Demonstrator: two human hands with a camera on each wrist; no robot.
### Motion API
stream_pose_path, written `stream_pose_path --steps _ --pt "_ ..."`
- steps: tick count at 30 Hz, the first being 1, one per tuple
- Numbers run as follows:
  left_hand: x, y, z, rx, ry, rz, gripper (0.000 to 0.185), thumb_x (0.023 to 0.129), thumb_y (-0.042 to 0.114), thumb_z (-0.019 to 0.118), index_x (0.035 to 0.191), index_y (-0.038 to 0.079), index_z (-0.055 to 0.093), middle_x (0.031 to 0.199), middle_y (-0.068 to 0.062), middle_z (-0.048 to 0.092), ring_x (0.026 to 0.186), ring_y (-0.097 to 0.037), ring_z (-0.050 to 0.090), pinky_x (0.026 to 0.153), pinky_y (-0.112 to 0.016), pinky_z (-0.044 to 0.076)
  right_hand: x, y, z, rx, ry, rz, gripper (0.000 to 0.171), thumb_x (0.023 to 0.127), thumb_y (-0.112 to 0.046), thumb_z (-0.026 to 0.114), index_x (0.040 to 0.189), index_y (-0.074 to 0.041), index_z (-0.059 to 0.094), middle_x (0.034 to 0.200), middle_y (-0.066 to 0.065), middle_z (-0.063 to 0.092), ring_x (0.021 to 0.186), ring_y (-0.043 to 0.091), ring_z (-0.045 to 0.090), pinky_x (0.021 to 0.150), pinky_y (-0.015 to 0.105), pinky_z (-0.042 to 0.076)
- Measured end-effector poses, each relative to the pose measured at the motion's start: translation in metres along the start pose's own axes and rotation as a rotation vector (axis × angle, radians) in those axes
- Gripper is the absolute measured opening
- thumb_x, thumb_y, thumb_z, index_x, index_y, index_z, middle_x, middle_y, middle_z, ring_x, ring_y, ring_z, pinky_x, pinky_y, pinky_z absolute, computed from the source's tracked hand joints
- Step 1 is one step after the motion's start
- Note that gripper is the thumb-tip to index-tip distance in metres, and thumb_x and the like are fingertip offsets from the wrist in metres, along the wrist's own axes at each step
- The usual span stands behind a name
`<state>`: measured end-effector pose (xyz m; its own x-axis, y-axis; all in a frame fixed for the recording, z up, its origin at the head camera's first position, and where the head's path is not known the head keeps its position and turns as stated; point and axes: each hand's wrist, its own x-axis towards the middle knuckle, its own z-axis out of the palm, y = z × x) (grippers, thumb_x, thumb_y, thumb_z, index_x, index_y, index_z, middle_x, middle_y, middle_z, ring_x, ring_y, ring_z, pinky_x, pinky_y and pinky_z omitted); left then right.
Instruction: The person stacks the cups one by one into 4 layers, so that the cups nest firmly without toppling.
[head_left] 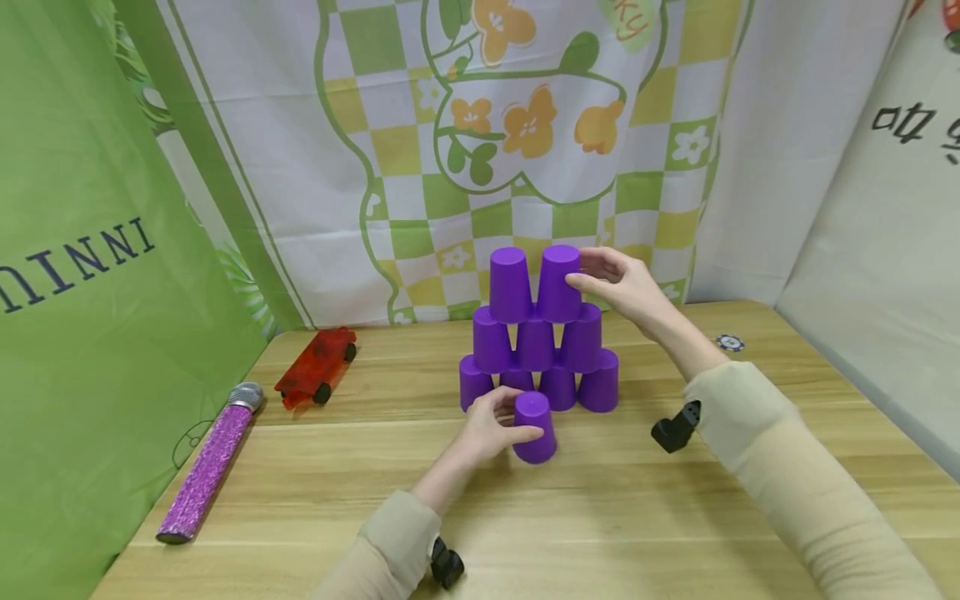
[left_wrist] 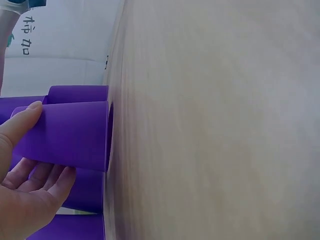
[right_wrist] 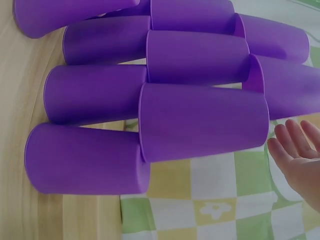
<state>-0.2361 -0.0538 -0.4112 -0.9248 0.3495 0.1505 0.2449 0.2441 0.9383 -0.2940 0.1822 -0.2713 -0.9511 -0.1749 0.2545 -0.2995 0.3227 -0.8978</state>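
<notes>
A pyramid of upturned purple cups (head_left: 536, 343) stands on the wooden table (head_left: 637, 517), with two cups in its top row. My right hand (head_left: 626, 287) is at the top right cup (head_left: 558, 283). In the right wrist view its fingers (right_wrist: 295, 157) lie relaxed just beside that cup's (right_wrist: 200, 122) closed end, not curled round it. In front of the pyramid a single purple cup (head_left: 536, 429) stands upside down. My left hand (head_left: 491, 425) grips it, thumb on one side and fingers on the other, as the left wrist view shows on the cup (left_wrist: 75, 135) and the hand (left_wrist: 25, 185).
A red toy car (head_left: 315, 367) and a glittery purple microphone (head_left: 210, 462) lie at the table's left. A small round chip (head_left: 729, 342) sits at the back right. Patterned cloth hangs behind and on both sides.
</notes>
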Motion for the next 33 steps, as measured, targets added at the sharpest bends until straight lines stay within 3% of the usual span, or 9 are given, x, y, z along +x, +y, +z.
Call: stream_pose_path --steps 5,12,16,18,22,25,28,33 --pt "-0.004 0.002 -0.006 -0.042 0.014 0.014 0.046 0.073 0.005 0.078 0.114 -0.002 0.058 0.111 -0.020 0.065 0.102 -0.031 0.064 0.091 -0.035 0.054 -0.004 0.006 -0.008 0.021 -0.009 -0.013 0.057 0.091 -0.033 0.062 0.139 -0.010 0.043 0.137 0.013 0.051 0.118 0.010 0.053 0.106 0.035 0.041" --pt "-0.009 0.013 -0.022 -0.025 0.022 0.034 0.046 0.075 0.010 0.078 0.116 0.001 0.059 0.111 -0.018 0.065 0.103 -0.029 0.063 0.092 -0.035 0.054 -0.016 0.021 -0.020 0.030 -0.019 0.024 0.054 0.093 -0.037 0.057 0.140 -0.015 0.041 0.143 0.010 0.047 0.130 0.016 0.045 0.111 0.039 0.036" --pt "-0.015 0.028 -0.034 -0.005 0.028 0.047 0.046 0.075 0.011 0.078 0.117 0.004 0.060 0.112 -0.016 0.066 0.104 -0.028 0.063 0.092 -0.034 0.054 -0.025 0.034 -0.028 0.030 -0.048 0.022 0.055 0.095 -0.037 0.054 0.142 -0.014 0.037 0.144 0.009 0.046 0.124 0.005 0.047 0.107 0.027 0.041" --pt "-0.016 0.035 -0.041 -0.010 0.032 0.048 0.046 0.075 0.011 0.078 0.117 0.005 0.060 0.113 -0.015 0.066 0.105 -0.027 0.064 0.092 -0.035 0.053 -0.030 0.042 -0.032 0.086 -0.069 0.022 0.057 0.096 -0.034 0.053 0.144 -0.010 0.034 0.141 0.006 0.048 0.119 0.000 0.049 0.104 0.021 0.042" --pt "-0.016 0.049 -0.052 -0.022 0.040 0.047 0.046 0.076 0.011 0.078 0.118 0.008 0.060 0.116 -0.013 0.065 0.104 -0.025 0.064 0.091 -0.037 0.054 -0.039 0.059 -0.038 0.321 -0.104 0.034 0.059 0.097 -0.023 0.053 0.144 0.000 0.027 0.126 -0.005 0.056 0.110 -0.005 0.055 0.100 0.014 0.043" --pt "-0.013 0.062 -0.062 -0.028 0.049 0.076 0.046 0.077 0.010 0.077 0.119 0.008 0.060 0.116 -0.014 0.065 0.103 -0.023 0.064 0.090 -0.036 0.054 -0.045 0.075 -0.040 0.421 -0.122 0.029 0.043 0.097 -0.015 0.052 0.136 -0.006 0.038 0.116 -0.014 0.059 0.106 -0.005 0.058 0.097 0.012 0.044" --pt "-0.009 0.080 -0.073 -0.024 0.059 0.114 0.045 0.078 0.009 0.075 0.120 0.007 0.060 0.114 -0.016 0.065 0.102 -0.023 0.064 0.090 -0.034 0.054 -0.051 0.089 -0.040 0.318 -0.129 0.044 0.043 0.097 -0.018 0.052 0.136 -0.007 0.039 0.115 -0.019 0.058 0.105 -0.008 0.056 0.094 0.009 0.044" --pt "-0.005 0.116 -0.084 0.015 0.068 0.176 0.044 0.079 0.010 0.074 0.121 0.009 0.060 0.112 -0.014 0.066 0.102 -0.022 0.065 0.087 -0.034 0.056 -0.061 0.102 -0.034 0.078 -0.138 0.105 0.062 0.096 -0.028 0.054 0.145 -0.001 0.026 0.140 0.009 0.047 0.108 -0.012 0.050 0.097 0.010 0.042"
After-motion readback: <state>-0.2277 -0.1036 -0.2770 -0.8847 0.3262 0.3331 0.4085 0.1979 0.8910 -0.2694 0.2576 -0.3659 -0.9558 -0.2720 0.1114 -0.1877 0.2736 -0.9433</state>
